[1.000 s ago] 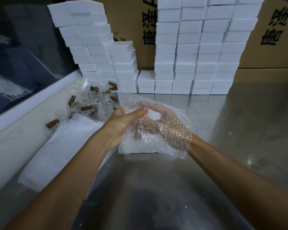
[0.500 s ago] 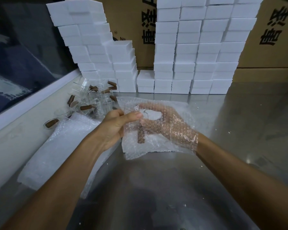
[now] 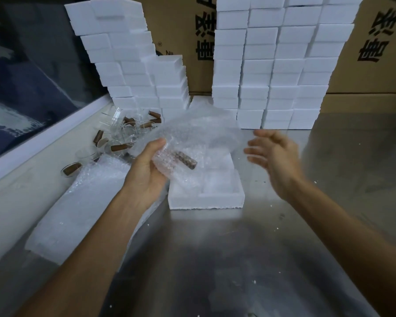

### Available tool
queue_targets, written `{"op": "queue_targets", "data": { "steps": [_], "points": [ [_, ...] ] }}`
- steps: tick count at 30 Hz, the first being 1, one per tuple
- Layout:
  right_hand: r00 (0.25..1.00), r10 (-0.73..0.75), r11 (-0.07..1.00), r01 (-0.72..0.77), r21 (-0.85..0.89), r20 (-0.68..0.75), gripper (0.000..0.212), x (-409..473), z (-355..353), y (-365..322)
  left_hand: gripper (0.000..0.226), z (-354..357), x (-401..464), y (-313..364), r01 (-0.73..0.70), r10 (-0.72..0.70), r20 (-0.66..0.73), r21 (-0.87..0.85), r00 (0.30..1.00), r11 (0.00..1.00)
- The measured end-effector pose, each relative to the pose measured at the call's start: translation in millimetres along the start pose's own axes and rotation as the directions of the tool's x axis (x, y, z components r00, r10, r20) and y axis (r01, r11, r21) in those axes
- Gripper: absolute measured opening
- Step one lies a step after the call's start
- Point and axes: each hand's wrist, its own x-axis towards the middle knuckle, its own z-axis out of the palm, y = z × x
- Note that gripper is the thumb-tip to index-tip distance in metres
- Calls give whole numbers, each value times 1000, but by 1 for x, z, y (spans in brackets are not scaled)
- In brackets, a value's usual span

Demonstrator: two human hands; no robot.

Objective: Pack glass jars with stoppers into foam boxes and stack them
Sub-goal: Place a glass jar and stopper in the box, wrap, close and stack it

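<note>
- Bubble wrap (image 3: 192, 133) with a stoppered jar (image 3: 181, 159) inside, gripped by left hand (image 3: 146, 170) over foam box (image 3: 206, 197).
- Right hand (image 3: 277, 154) blurred, fingers spread, holding nothing.

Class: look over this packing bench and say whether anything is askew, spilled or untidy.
Yes. The left stack of white foam boxes is stepped and uneven, the clear glass jars with brown stoppers lie jumbled on their sides, and white foam crumbs dot the metal table.

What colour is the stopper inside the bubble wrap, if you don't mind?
Brown, seen in the head view: the stopper shows through the bubble wrap.
</note>
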Motion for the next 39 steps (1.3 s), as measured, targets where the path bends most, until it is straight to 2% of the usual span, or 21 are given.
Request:
{"op": "queue_targets", "data": {
  "steps": [2,4,6,8,13,21,23,26,28,32,37,39],
  "points": [
    [975,166,985,-171,20,150,23,-9,6,16,63,11,-2,-7,12,-13,-21,-50,1000,999],
    [909,282,948,-313,54,307,39,-19,17,25,68,19,-4,-12,29,-32,-71,-48,997,998],
    [839,326,914,-398,82,436,48,-26,26,25,68,27,-5,-18,37,-40,-92,-27,995,999],
    [819,294,922,-379,80,492,47,-29,35,20,63,35,-6,-23,44,-44,-90,-5,995,999],
    [923,196,969,-234,79,331,16,-24,46,8,54,40,-10,-32,34,-29,-58,96,998,995],
    [963,100,994,-87,-63,251,15,-18,36,18,54,24,-11,-32,34,-58,76,279,995,960],
    [963,95,994,-81,-67,250,16,-18,36,22,58,25,-11,-31,25,-46,59,312,997,950],
    [966,87,994,-69,-83,245,21,-18,37,23,76,28,-12,-30,46,-49,1,325,999,945],
    [966,83,994,-62,-90,244,21,-19,38,23,78,29,-12,-27,59,-57,-15,323,998,945],
    [964,78,993,-52,-107,255,18,-21,40,25,54,33,-10,-25,41,-26,-54,310,998,950],
    [965,89,993,-68,-96,247,17,-25,40,30,15,33,-4,-33,-25,94,-198,324,976,946],
    [964,105,992,-84,-97,243,22,-27,39,32,13,32,-2,-35,-54,155,-253,365,955,929]
  ]
}}
